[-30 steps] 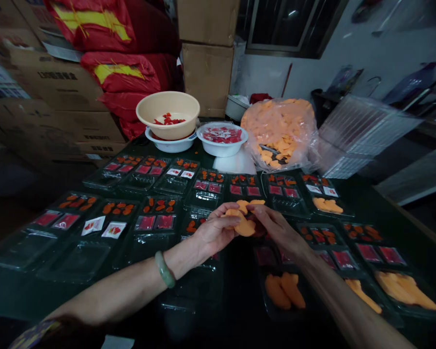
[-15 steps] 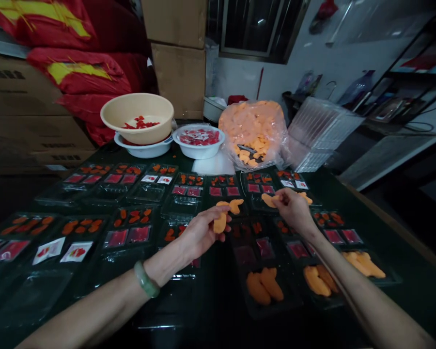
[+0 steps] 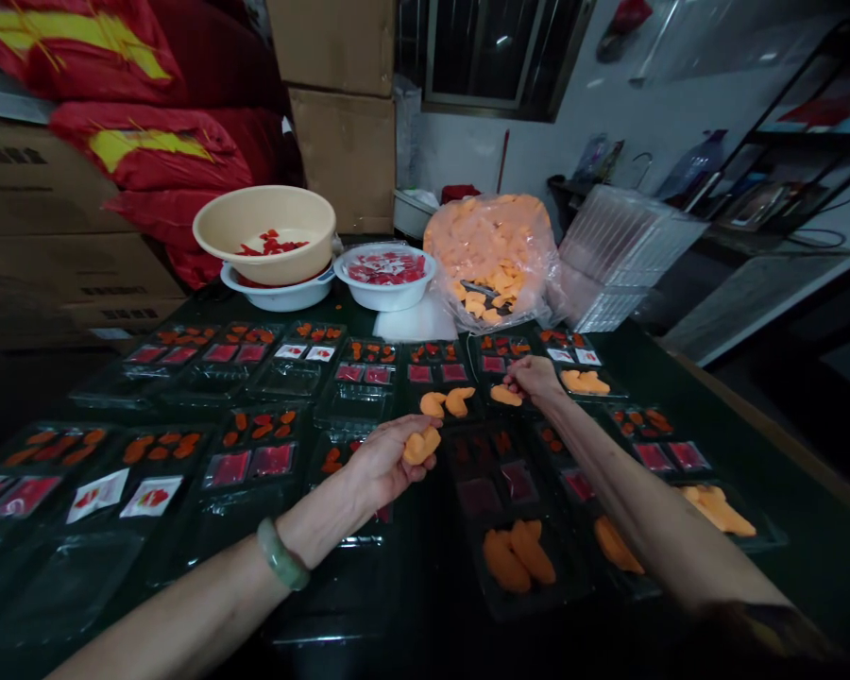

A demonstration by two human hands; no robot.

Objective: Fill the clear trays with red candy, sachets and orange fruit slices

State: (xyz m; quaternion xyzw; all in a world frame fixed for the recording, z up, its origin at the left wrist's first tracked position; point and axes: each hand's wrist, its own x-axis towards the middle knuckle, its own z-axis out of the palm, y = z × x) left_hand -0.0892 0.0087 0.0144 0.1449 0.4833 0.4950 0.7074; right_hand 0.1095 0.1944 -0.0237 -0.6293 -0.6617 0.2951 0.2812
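My left hand point(image 3: 389, 458), a green bangle on its wrist, is closed around a soft-looking, rounded orange piece point(image 3: 422, 446); whether it holds more than one I cannot make out. Farther right, my right hand point(image 3: 535, 380) pinches another orange piece point(image 3: 505, 395) low over the front compartment of a clear plastic tray point(image 3: 485, 408). Two curved orange pieces point(image 3: 457, 401) lie in the neighbouring tray, just beyond my left hand. Nearer me, a tray holds two orange pieces point(image 3: 517, 555), with red packets point(image 3: 517, 480) and small orange-red bits point(image 3: 501, 442) behind them.
Several more trays point(image 3: 287, 380) stand in rows across the dark green table. Behind them are a cream basin point(image 3: 265, 208) with red bits, a white bowl point(image 3: 384, 297) of packets, a plastic bag point(image 3: 488, 231) of orange pieces and stacked clear trays point(image 3: 620, 246).
My right hand has moved left with its orange piece, uncovering orange pieces in the tray to its right. My left hand has drawn slightly nearer and left, still holding orange.
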